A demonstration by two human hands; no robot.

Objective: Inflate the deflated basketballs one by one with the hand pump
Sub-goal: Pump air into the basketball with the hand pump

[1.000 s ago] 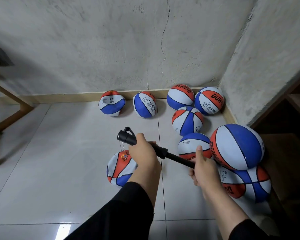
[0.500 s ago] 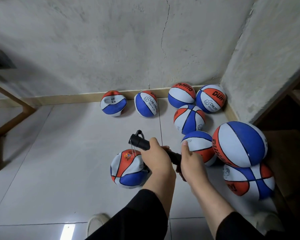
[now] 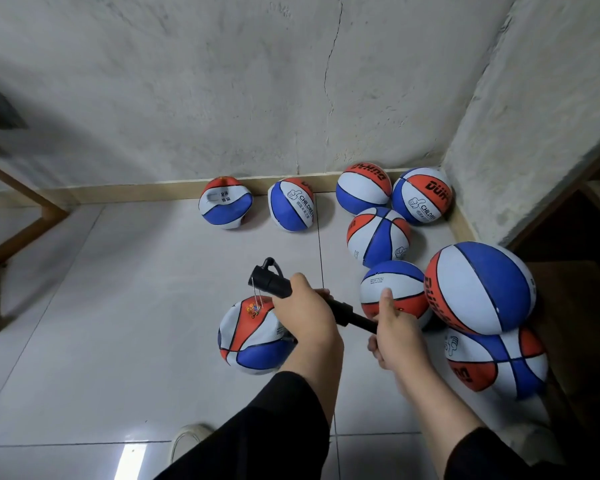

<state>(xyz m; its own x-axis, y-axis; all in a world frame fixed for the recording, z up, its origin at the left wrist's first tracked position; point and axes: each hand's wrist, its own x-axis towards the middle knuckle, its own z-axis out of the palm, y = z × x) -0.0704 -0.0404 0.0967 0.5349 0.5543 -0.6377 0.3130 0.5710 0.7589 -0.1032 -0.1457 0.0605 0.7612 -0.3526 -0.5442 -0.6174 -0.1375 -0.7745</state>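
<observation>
**Two hands on a black pump, one soft ball beneath**

Two bare hands hold the hand pump point(image 3: 284, 289) out over the tiled floor point(image 3: 101, 323). The left hand point(image 3: 307, 317) wraps its fingers round the pump's black barrel, forearm reaching forward from a dark sleeve. The right hand point(image 3: 397, 332) curls round the handle end, thumb raised, with a short length of thin black rod point(image 3: 355, 317) showing between the two fists. The handle itself is hidden inside that grip.

The pump is smooth matte plastic, with a looped hose at its far cap and thin wires hanging from it. Directly below sits the ball being pumped point(image 3: 255, 336), red, white and blue panels, its skin dented and flattened at the edges. Where the hose meets it is covered by the left hand.

Other balls crowd the corner; a large round one point(image 3: 480, 289) rests on another point(image 3: 499, 363). Two by the skirting, the crumpled ball point(image 3: 225, 203) among them, look caved in. The walls are rough grey plaster, cracked. A shoe toe point(image 3: 187, 436) shows at the bottom, partly cut off by the sleeve.
</observation>
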